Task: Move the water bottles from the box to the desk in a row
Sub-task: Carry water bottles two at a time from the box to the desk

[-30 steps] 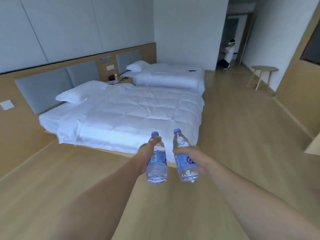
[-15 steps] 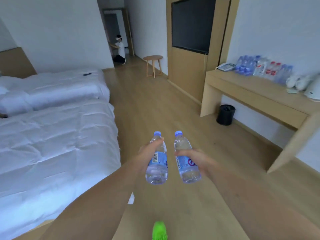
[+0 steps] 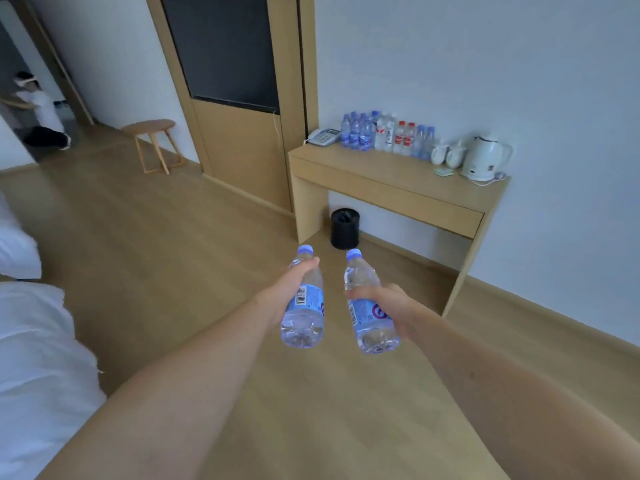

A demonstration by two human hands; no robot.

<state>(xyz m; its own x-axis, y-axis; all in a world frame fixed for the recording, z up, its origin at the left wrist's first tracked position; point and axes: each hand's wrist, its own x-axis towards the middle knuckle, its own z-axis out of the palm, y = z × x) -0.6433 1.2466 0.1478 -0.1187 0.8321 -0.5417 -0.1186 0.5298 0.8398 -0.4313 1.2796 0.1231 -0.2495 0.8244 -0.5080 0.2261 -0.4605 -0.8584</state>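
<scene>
Above the wooden floor (image 3: 145,237), short of the desk (image 3: 391,178), I hold two water bottles at arm's length.

Item 1: left bottle (image 3: 304,299). Clear plastic, blue cap, blue label with a barcode facing me. My left hand (image 3: 289,289) is wrapped round its upper body, thumb lying up toward the neck. It tilts slightly, cap away from me.

Item 2: right bottle (image 3: 369,306). Same make, blue cap, blue label with a purple mark. My right hand (image 3: 388,301) grips it round the middle, fingers curled across the label. It leans a little to the left at the top. The two bottles are near each other but apart.

Item 3: desk. Light wood, against the white wall, one shallow drawer front under the top.

Item 4: bottles on the desk (image 3: 386,135). A cluster along the back edge toward the left end; most have blue caps, two have red caps and red labels. The exact count I cannot tell.

Item 5: telephone (image 3: 323,136), at the back left corner of the desk, just beside the bottles.

Item 6: white cups (image 3: 446,154), right of the bottles along the back edge.

Item 7: white kettle (image 3: 485,157), at the back right corner, beside the cups.

Item 8: black bin (image 3: 344,228), on the floor under the desk's left end.

Item 9: round wooden stool (image 3: 152,143), on the floor well left of the desk.

Item 10: white bedding (image 3: 31,358), at the left edge of view.

Item 11: a person (image 3: 38,109) in white, far off in the doorway at upper left.
</scene>
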